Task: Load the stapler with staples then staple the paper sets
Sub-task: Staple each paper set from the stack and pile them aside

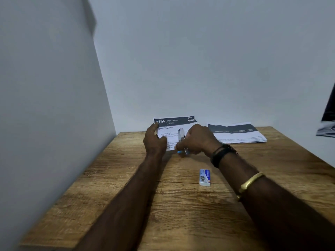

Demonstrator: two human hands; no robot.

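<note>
I observe my left hand (154, 140) holding the paper set (175, 124) by its edge; my right hand (198, 140) grips the stapler (180, 135), lid raised.

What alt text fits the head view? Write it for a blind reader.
A person's left hand holds a printed paper set headed "Clean Keyboard" while the right hand grips a blue stapler at its lower edge, over a wooden table. A small staple box lies nearer the camera, and another paper stack lies to the right.
</note>
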